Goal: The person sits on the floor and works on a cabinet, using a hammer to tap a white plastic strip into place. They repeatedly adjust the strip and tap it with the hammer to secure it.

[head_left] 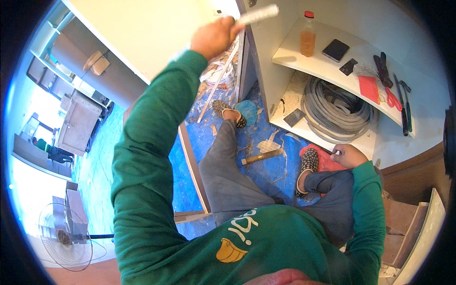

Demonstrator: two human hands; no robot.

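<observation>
Blue floor, left hand (214, 35) gripping white strip (259, 14)

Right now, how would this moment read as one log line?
left hand: raised, gripping white strip | right hand: resting on red sheet | wooden-handled hammer: on blue floor

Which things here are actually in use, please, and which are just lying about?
In use: white strip gripped in raised left hand; red sheet under right hand.
Lying about: bottle, cable coil, hammer, pliers, fan.
</observation>
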